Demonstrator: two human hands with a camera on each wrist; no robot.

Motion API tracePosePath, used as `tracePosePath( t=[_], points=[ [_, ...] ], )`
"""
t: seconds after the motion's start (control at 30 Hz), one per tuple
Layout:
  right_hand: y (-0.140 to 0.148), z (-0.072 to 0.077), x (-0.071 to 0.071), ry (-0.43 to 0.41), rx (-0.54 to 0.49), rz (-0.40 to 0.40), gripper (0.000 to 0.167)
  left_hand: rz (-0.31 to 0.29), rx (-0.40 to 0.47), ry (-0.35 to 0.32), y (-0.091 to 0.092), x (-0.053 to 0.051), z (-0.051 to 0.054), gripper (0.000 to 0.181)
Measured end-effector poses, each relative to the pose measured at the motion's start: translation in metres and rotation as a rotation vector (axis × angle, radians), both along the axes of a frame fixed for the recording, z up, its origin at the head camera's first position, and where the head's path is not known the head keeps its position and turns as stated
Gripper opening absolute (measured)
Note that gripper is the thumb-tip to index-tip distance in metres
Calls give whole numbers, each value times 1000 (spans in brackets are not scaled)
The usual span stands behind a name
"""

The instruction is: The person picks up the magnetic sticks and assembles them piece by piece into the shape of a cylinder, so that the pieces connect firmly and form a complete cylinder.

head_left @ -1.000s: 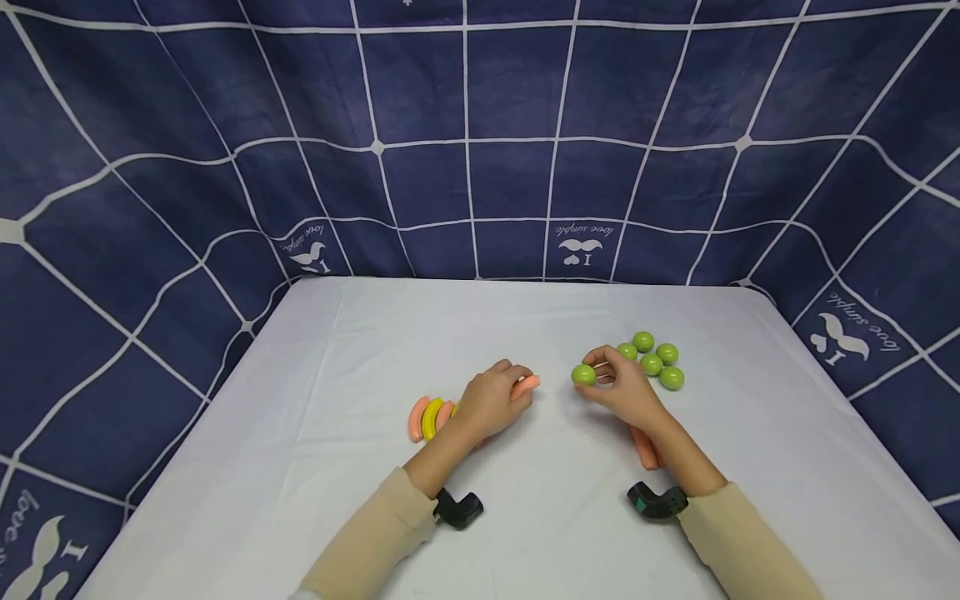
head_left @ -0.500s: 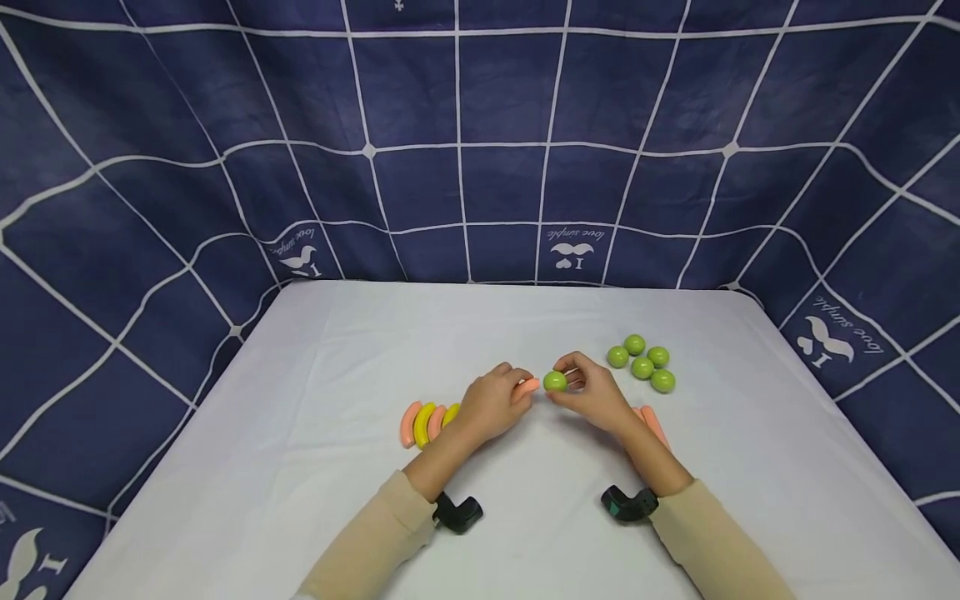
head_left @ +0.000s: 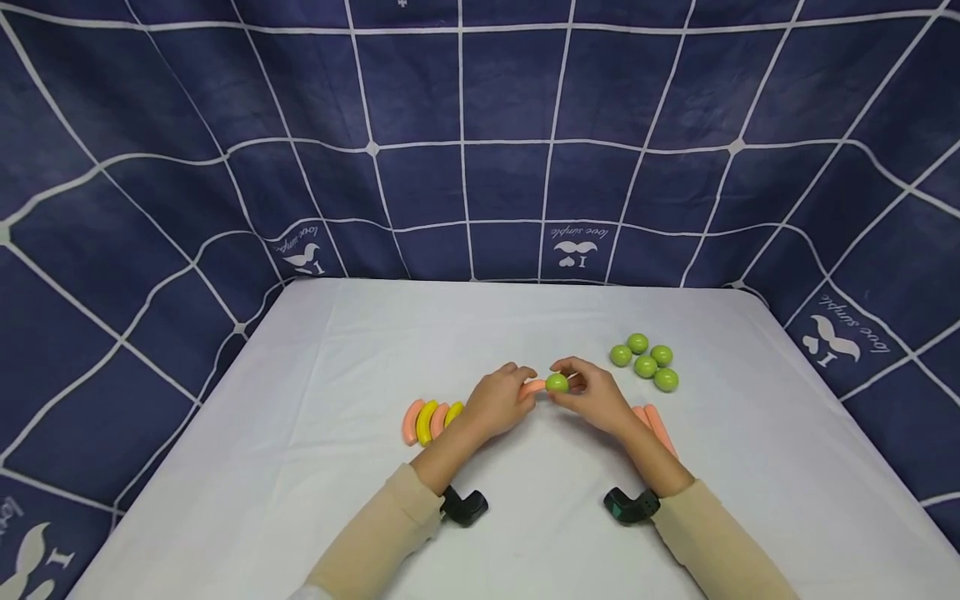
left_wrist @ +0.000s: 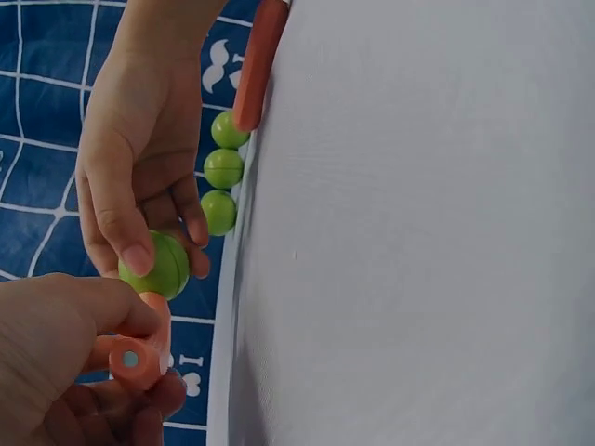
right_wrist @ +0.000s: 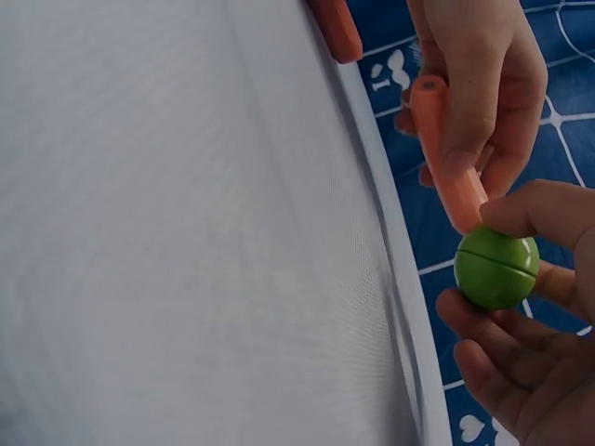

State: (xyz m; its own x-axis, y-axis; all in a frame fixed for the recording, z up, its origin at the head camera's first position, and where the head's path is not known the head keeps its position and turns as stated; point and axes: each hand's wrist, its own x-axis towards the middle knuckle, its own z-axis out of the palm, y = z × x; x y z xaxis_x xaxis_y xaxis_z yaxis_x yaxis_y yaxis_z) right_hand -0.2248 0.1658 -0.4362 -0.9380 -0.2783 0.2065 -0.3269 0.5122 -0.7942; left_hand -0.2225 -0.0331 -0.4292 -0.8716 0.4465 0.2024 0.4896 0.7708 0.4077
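My left hand [head_left: 495, 404] pinches a salmon-coloured magnetic rod [head_left: 532, 387] between thumb and fingers. In the left wrist view, a small round metal spot shows on a rod end [left_wrist: 130, 360] facing the camera. My right hand [head_left: 597, 400] holds a glossy green ball [head_left: 557, 382] by its fingertips. A seam runs round the ball, as the right wrist view of the green ball [right_wrist: 497, 269] shows. Rod tip and ball meet, above the table, between the two hands. Part of the rod is hidden by the left fingers.
Several green balls [head_left: 645, 367] lie loose at the right on the white-covered table [head_left: 360, 333]. Curved salmon and yellow pieces [head_left: 425, 422] are lined up beside the left forearm. Straight salmon rods [head_left: 660, 429] lie partly behind the right forearm. A dark blue gridded cloth [head_left: 510, 183] hangs around.
My right hand has carried the green ball leftward, away from the other balls, until it touches the rod's tip. The left hand has stayed almost in place, still holding the rod.
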Motion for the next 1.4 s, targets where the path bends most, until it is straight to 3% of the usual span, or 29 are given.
tracePosePath(
  t=[0.23, 0.6, 1.07, 1.23, 1.4],
  points=[
    [4, -1, 2, -39, 28, -30, 33, 6, -61, -34, 5, -6, 1, 33],
    [8, -4, 0, -94, 83, -97, 32, -9, -89, -16, 17, -22, 2, 20],
    [5, -11, 0, -146, 69, -135, 32, 43, -140, -83, 28, -28, 2, 30],
    [5, -15, 0, -137, 73, -144, 33, 55, -154, -82, 26, -29, 1, 34],
    [6, -18, 0, -109, 76, -144, 33, 60, -107, -77, 12, -28, 4, 37]
  ],
)
